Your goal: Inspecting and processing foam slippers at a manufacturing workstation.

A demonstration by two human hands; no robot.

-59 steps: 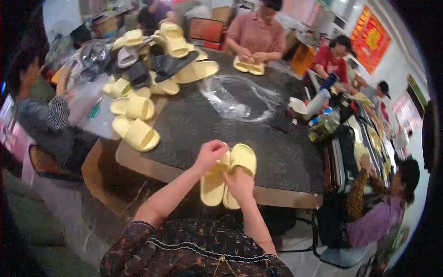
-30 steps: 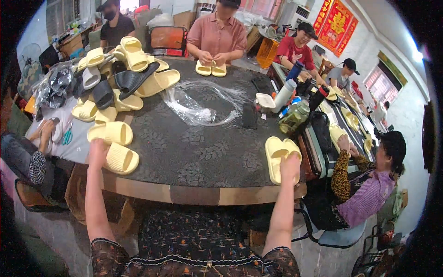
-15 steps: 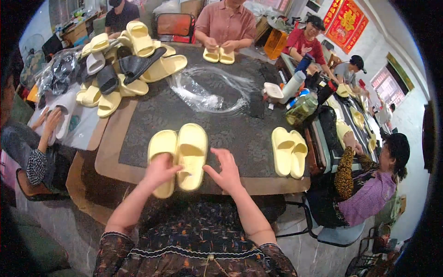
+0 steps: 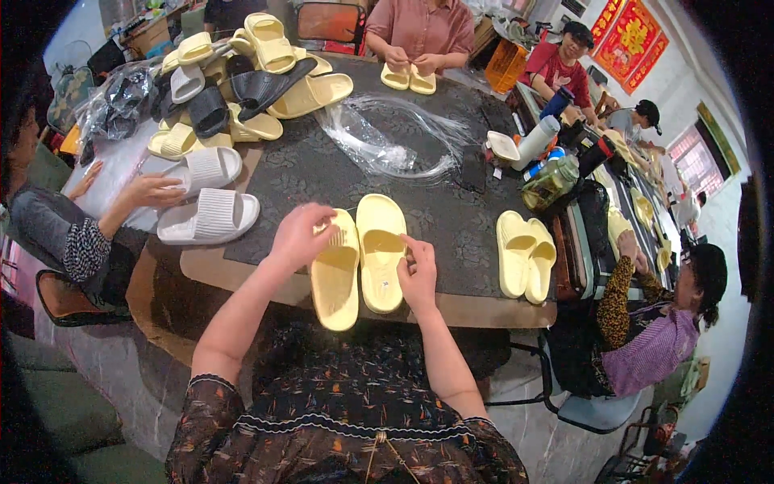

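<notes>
Gripping the left yellow slipper [image 4: 336,278] by its upper strap, the left hand [image 4: 300,234] has it hanging over the table edge [image 4: 484,309] at lower centre. The right hand [image 4: 418,274] pinches the other slipper [image 4: 380,252]. One loose grip and it probably slides off.
</notes>
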